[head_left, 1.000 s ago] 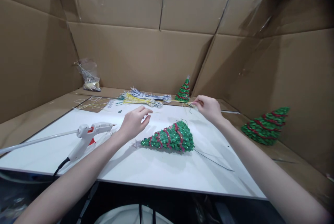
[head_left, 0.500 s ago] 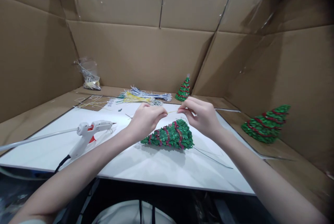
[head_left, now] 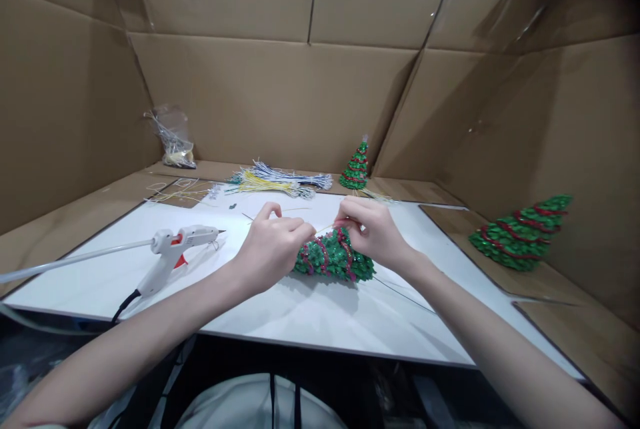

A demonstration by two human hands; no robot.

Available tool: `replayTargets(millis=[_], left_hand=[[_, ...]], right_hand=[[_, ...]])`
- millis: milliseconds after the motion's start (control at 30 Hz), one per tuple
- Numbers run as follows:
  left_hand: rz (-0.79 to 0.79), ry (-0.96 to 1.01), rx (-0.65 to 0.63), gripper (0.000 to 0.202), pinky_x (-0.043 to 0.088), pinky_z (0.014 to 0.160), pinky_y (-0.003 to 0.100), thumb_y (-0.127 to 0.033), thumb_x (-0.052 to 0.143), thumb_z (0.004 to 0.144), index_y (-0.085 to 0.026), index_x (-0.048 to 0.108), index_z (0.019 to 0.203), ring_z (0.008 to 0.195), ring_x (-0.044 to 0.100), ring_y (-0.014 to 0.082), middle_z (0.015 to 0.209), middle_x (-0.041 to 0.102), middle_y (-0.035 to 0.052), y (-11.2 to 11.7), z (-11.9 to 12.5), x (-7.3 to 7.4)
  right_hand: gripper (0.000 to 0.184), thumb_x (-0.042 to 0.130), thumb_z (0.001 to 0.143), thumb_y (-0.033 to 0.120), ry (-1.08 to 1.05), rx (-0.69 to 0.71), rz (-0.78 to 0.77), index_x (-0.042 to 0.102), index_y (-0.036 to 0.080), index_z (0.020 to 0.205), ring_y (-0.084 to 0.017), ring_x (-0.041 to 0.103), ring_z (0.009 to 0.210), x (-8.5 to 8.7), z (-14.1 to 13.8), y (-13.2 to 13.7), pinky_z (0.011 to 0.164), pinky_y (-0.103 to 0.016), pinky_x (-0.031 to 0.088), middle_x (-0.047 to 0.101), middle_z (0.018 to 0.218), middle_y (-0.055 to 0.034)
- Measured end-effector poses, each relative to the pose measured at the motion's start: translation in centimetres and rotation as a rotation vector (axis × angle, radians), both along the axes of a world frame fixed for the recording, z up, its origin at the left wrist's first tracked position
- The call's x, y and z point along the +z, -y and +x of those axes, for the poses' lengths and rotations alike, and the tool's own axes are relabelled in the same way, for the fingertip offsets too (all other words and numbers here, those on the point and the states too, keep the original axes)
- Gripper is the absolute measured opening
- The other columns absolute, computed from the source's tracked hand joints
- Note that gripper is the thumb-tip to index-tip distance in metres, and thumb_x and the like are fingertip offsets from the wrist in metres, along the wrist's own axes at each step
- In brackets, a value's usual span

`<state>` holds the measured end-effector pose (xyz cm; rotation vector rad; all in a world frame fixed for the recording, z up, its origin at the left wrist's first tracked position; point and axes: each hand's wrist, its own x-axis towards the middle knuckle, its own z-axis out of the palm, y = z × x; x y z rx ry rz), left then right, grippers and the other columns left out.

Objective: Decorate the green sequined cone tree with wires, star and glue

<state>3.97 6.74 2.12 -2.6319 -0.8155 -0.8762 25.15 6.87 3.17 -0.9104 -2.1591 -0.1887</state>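
A green glittery cone tree with red garland lies on its side on the white board. My left hand covers its pointed end, fingers pinched on a thin yellow wire. My right hand sits just above the tree's wide end and pinches the same wire's other end. The wire runs between the two hands, right over the tree.
A white glue gun with a black cord lies at the left of the board. A bundle of yellow and blue-white wires lies behind, beside a small upright tree. Another tree leans at right. A plastic bag stands back left. Cardboard walls enclose everything.
My right hand came back from the far wires with a thin wire. Both hands met and dropped onto the lying tree, the left now hiding its tip.
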Motion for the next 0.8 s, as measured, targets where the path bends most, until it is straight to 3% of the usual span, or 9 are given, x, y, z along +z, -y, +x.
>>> replayTargets(millis=[200,333,433,467,600,800], left_hand=[[-0.202,-0.018,0.018,0.021,0.034,0.078,0.033,-0.017,0.045,0.093,-0.019,0.065,0.084,0.06,0.055,0.0119,0.079,0.073,-0.0023,0.0,-1.2,0.2],[-0.392,-0.042,0.06,0.022,0.038,0.076,0.03,-0.024,0.047,0.094,-0.018,0.065,0.084,0.061,0.055,0.0134,0.065,0.066,-0.0007,-0.3,-3.1,0.0],[-0.432,0.004,0.082,0.02,0.039,0.072,0.027,-0.023,0.049,0.092,-0.017,0.066,0.084,0.072,0.058,0.0149,0.081,0.065,0.0034,-0.8,-4.4,-0.5],[-0.441,0.038,0.094,0.02,0.039,0.069,0.026,-0.023,0.049,0.091,-0.017,0.066,0.083,0.074,0.058,0.0151,0.085,0.064,0.0043,-0.9,-4.8,-0.6],[-0.61,0.213,0.068,0.023,0.04,0.064,0.023,-0.03,0.05,0.091,-0.017,0.067,0.082,0.071,0.056,0.0138,0.081,0.065,0.0031,-1.4,-5.6,-0.7],[-0.913,0.42,-0.019,0.022,0.045,0.069,0.022,-0.033,0.056,0.087,-0.014,0.067,0.082,0.074,0.062,0.0135,0.077,0.067,0.0028,-1.4,-5.7,-0.9]], right_hand=[[0.023,0.043,0.07,-0.002,-0.041,-0.036,0.045,0.048,0.019,0.061,-0.012,0.044,0.056,-0.1,1.2,-0.5,0.05,-0.023,0.032,0.048,0.06,0.0006],[0.017,0.056,0.082,0.013,-0.092,-0.123,0.086,0.058,0.019,0.066,-0.012,0.041,0.052,0.6,2.8,-0.3,0.05,-0.025,0.031,0.051,0.059,0.0003],[0.011,0.061,0.083,0.023,-0.151,-0.186,0.081,0.065,0.02,0.073,-0.012,0.036,0.051,1.2,3.8,0.2,0.051,-0.027,0.03,0.045,0.056,0.0017],[0.01,0.062,0.083,0.027,-0.178,-0.194,0.053,0.068,0.02,0.081,-0.013,0.035,0.051,1.3,4.1,0.3,0.051,-0.028,0.03,0.043,0.056,0.0021],[0.042,0.05,0.089,0.044,-0.218,-0.176,-0.174,0.062,0.018,0.12,-0.014,0.038,0.054,0.9,4.8,0.6,0.055,-0.029,0.034,0.043,0.06,0.0017],[0.057,0.052,0.082,0.058,0.041,-0.172,-0.584,0.06,0.021,0.125,-0.017,0.047,0.067,-0.9,5.7,0.6,0.062,-0.032,0.042,0.055,0.078,-0.0041]])
